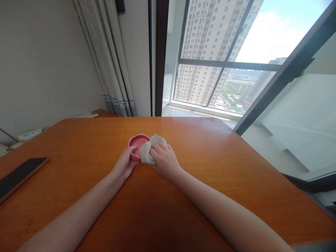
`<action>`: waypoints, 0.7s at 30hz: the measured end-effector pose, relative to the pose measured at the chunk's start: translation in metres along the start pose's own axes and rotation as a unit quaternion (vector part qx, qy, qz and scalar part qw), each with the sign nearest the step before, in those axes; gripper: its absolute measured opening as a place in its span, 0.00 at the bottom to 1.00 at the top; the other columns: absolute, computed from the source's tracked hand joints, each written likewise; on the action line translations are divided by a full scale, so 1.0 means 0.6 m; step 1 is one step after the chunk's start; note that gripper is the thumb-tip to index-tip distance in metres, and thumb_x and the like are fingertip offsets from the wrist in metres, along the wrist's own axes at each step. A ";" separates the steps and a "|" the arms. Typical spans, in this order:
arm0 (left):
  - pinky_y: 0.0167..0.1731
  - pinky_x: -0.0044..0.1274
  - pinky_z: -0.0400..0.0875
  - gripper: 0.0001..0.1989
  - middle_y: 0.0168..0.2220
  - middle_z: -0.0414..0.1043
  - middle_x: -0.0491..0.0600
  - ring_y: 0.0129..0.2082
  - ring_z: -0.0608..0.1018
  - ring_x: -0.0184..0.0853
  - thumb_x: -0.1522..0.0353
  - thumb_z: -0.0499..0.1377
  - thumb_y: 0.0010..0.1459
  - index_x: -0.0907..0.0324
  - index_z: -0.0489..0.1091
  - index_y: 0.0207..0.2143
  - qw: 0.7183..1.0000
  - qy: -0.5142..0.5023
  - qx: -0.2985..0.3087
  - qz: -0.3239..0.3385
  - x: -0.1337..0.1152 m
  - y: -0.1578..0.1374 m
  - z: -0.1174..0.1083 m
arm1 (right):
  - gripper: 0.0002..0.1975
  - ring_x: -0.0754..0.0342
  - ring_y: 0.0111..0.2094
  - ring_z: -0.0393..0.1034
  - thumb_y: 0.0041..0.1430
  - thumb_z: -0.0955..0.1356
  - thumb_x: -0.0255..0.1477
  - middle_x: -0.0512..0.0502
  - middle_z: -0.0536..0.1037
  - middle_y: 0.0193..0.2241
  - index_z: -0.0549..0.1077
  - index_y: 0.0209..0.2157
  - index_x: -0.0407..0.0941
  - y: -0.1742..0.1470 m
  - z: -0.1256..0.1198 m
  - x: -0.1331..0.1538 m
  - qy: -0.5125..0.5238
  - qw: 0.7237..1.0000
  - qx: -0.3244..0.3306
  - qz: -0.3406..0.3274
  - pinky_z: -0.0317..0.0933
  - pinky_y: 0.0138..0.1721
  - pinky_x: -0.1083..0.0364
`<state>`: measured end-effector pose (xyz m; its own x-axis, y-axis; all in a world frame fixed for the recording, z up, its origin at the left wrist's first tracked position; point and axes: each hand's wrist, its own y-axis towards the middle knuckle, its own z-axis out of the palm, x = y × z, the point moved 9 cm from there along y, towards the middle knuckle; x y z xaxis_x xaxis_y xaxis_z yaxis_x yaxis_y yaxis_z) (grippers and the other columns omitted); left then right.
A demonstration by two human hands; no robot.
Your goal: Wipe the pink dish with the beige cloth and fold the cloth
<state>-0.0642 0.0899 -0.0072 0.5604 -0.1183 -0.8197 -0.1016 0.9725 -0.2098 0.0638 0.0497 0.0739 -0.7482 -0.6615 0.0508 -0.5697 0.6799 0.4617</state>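
The left hand [124, 163] is closed around the near left side of a pink dish [139, 142], and its thumb lies over the rim, toward the inside. The right hand [167, 161] is closed on a crumpled white cloth [146, 154], with the fingers bent over it. This cloth lies against the right part of the dish and covers a piece of its rim. The two hands are near each other, with the dish and the cloth between them. The dish is above the middle of the brown wooden bench [210, 154], and it is tilted, so that its hollow side can be seen. Whether its lower edge touches the bench, I cannot tell.

At the left side of the bench lies a flat object [23, 171] with a dark top and a brown edge, well apart from the hands. Behind it, beyond the left edge of the bench, is a white power strip [30, 134]. At the back hangs a grey curtain [111, 59] with a patterned band near its bottom. To the right of the curtain, a window [202, 84] shows a tall building.
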 end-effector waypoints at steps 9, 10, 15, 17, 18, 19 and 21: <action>0.29 0.23 0.76 0.06 0.30 0.74 0.47 0.27 0.76 0.29 0.76 0.56 0.50 0.63 0.69 0.32 0.992 -0.057 -0.106 0.028 -0.015 0.020 -0.045 | 0.31 0.39 0.56 0.56 0.55 0.63 0.48 0.36 0.68 0.52 0.63 0.54 0.41 -0.019 0.067 -0.024 0.074 0.989 0.101 0.078 0.35 0.60 0.37; 0.30 0.23 0.76 0.07 0.31 0.74 0.48 0.29 0.77 0.30 0.76 0.56 0.50 0.63 0.69 0.34 0.994 -0.057 -0.094 0.020 -0.014 0.019 -0.039 | 0.33 0.38 0.58 0.53 0.56 0.61 0.49 0.36 0.68 0.53 0.62 0.56 0.41 -0.019 0.065 -0.025 0.096 0.988 0.090 0.083 0.30 0.60 0.36; 0.34 0.29 0.77 0.15 0.40 0.75 0.55 0.36 0.78 0.36 0.75 0.54 0.53 0.65 0.69 0.44 0.999 -0.037 0.033 -0.022 -0.004 0.001 0.017 | 0.28 0.48 0.59 0.56 0.63 0.55 0.43 0.41 0.63 0.58 0.54 0.60 0.45 -0.010 0.042 -0.065 0.319 0.930 -0.030 0.181 0.35 0.62 0.42; 0.39 0.30 0.75 0.17 0.42 0.75 0.56 0.40 0.78 0.38 0.74 0.54 0.54 0.65 0.68 0.47 0.995 -0.017 0.084 -0.045 0.005 -0.011 0.036 | 0.31 0.50 0.58 0.57 0.60 0.60 0.42 0.44 0.59 0.61 0.50 0.62 0.48 -0.008 0.048 -0.078 0.432 0.875 -0.058 0.210 0.46 0.60 0.46; 0.43 0.31 0.74 0.17 0.43 0.74 0.56 0.42 0.77 0.39 0.73 0.55 0.54 0.65 0.67 0.48 0.992 -0.007 0.110 -0.055 0.010 -0.017 0.044 | 0.32 0.51 0.58 0.57 0.57 0.62 0.41 0.46 0.59 0.60 0.52 0.61 0.49 -0.008 0.053 -0.082 0.472 0.851 -0.063 0.221 0.48 0.59 0.48; 0.46 0.31 0.72 0.18 0.45 0.74 0.56 0.45 0.76 0.40 0.72 0.56 0.55 0.64 0.67 0.49 0.989 0.000 0.138 -0.061 0.014 -0.022 0.052 | 0.32 0.50 0.58 0.58 0.54 0.64 0.38 0.47 0.61 0.59 0.55 0.60 0.49 -0.008 0.057 -0.087 0.499 0.832 -0.070 0.232 0.49 0.59 0.49; 0.51 0.33 0.67 0.22 0.49 0.71 0.57 0.50 0.72 0.42 0.63 0.55 0.57 0.62 0.64 0.53 0.976 0.006 0.207 -0.062 0.020 -0.031 0.069 | 0.27 0.50 0.55 0.60 0.50 0.65 0.32 0.49 0.68 0.54 0.63 0.54 0.49 -0.011 0.061 -0.103 0.537 0.796 -0.097 0.264 0.50 0.58 0.50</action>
<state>-0.0213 0.0790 0.0088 0.5380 -0.2396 -0.8082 0.3091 0.9480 -0.0753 0.1015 0.0980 0.0355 -0.0849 -0.2602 0.9618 -0.1326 0.9597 0.2479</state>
